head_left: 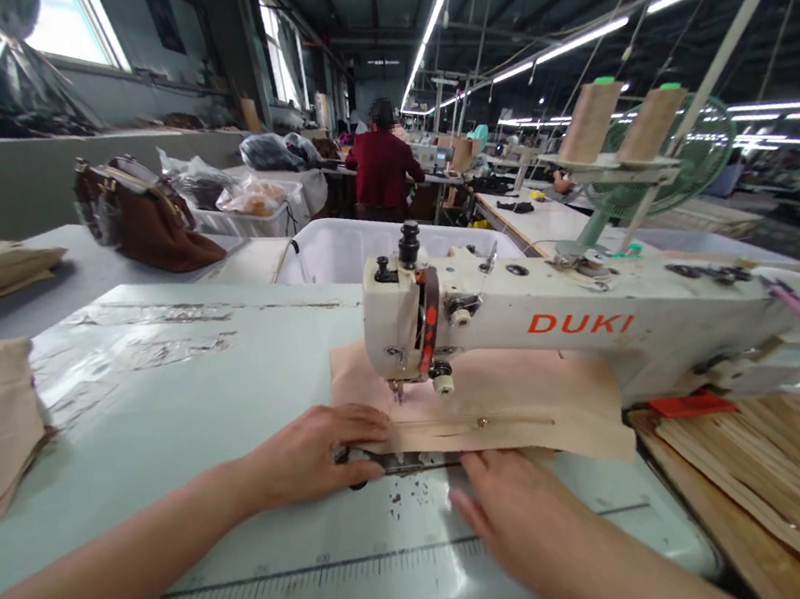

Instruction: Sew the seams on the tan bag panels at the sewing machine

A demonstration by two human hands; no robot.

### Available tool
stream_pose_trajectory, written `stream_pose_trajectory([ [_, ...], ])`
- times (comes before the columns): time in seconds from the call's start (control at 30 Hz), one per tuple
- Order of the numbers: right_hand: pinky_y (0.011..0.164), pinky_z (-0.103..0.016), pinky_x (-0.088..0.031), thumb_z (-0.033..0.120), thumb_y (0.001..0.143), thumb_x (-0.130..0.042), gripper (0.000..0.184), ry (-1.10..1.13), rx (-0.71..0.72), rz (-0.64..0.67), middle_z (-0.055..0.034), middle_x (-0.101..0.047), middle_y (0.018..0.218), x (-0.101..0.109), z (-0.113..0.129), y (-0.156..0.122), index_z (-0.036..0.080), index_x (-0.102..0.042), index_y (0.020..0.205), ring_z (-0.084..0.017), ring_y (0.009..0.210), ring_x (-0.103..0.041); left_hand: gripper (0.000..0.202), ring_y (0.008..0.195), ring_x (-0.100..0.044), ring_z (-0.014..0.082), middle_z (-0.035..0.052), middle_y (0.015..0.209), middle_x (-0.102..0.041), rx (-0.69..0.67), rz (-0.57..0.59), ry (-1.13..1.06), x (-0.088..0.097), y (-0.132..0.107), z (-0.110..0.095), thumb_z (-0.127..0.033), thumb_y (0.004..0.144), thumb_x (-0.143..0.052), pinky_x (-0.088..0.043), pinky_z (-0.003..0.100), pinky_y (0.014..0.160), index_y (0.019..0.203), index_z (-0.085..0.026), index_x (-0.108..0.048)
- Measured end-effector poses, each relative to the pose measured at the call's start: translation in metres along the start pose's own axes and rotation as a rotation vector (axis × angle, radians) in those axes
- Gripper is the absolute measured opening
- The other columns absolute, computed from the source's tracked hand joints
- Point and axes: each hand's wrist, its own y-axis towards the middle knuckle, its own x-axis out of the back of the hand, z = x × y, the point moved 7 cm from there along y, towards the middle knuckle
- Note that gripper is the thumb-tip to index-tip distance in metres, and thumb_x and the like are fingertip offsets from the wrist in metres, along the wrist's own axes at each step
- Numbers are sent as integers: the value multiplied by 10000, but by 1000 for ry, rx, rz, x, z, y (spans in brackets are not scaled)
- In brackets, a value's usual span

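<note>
Steadying beige panel [520,384] under needle [398,394], apparently for flatness, with left hand [318,454] atop, fingers [360,424] parted, right hand [513,494] edgewise, grip unclear.

Left hand [311,458]: fingers on near-left edge of the beige panel [519,380] | Right hand [519,503]: fingertips at its near edge | Panel: beneath the white sewing machine [494,315] (arm lettered DUKI), zipper [482,423] running across | Behind: brown handbag [152,222] at left, co-worker [382,176] in dark red farther back
</note>
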Motion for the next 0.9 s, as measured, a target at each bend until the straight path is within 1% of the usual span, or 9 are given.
stream_pose_trajectory([
  [0.07, 754, -386, -583, 383, 1014, -428, 317, -10, -8, 26, -83, -722, 931, -5, 15, -5, 230, -700, 1069, -242, 819, -700, 497, 1311, -549, 234, 38, 1435, -575, 19, 21, 75, -4, -9, 0, -496, 922, -637, -402, 343, 1143, 1363, -270, -606],
  [0.17, 975, -532, -517, 447, 1016, -373, 466, -82, -33, -47, -151, -661, 1266, -16, 20, 3, 202, -602, 1340, -341, 1153, -633, 623, 1375, -481, 257, 40, 1521, -480, 46, 56, 159, -11, -17, 1, -539, 924, -612, -372, 381, 1171, 1474, -280, -476],
  [0.3, 1153, -648, -278, 438, 1034, -362, 584, -138, -83, -59, -174, -392, 1544, -37, -21, 32, 98, -404, 1507, -360, 1447, -343, 723, 1422, -408, 307, 95, 1569, -400, 83, 65, 216, -22, -13, 0, -569, 937, -568, -362, 454, 1176, 1541, -228, -365],
  [0.4, 1159, -588, -300, 362, 1051, -376, 461, -160, -14, -31, -128, -467, 1507, -24, -46, 41, 163, -489, 1451, -302, 1424, -399, 732, 1416, -407, 337, 149, 1585, -351, 115, 45, 243, -27, -5, -2, -550, 950, -546, -386, 482, 1155, 1546, -175, -347],
  [0.5, 907, -402, -523, 343, 1023, -472, 301, -243, -2, -60, -113, -708, 1175, 33, -45, 31, 189, -695, 1155, -260, 1039, -686, 712, 1419, -395, 346, 142, 1574, -360, 101, 37, 229, -27, -2, -3, -529, 945, -563, -388, 483, 1155, 1543, -201, -357],
  [0.6, 573, -257, -446, 420, 1029, -458, 365, -364, 51, -421, -62, -717, 851, 137, -25, 25, 182, -718, 934, -144, 603, -629, 685, 1442, -354, 354, 95, 1574, -370, 85, 16, 204, -24, -1, -2, -556, 948, -561, -353, 496, 1178, 1540, -272, -367],
  [0.7, 607, -268, -446, 460, 1006, -506, 379, -489, 211, -729, -116, -672, 1172, 222, -12, 46, 174, -660, 1201, -137, 675, -623, 683, 1464, -313, 354, 70, 1606, -326, 107, 32, 213, -24, -2, 1, -587, 962, -523, -308, 517, 1200, 1554, -300, -337],
  [0.83, 694, -277, -441, 492, 993, -522, 433, -547, 301, -403, -105, -683, 1094, 243, -35, 115, 104, -705, 1056, -120, 726, -619, 689, 1482, -266, 359, 51, 1635, -263, 134, 45, 246, -26, -4, 4, -593, 973, -494, -281, 547, 1206, 1569, -306, -299],
  [0.9, 705, -264, -398, 510, 1000, -462, 541, -568, 207, -422, -99, -688, 996, 251, -54, 126, 53, -708, 846, -102, 792, -617, 681, 1485, -258, 358, 47, 1638, -254, 118, 25, 257, -25, -4, 4, -577, 977, -499, -270, 547, 1211, 1569, -308, -298],
])
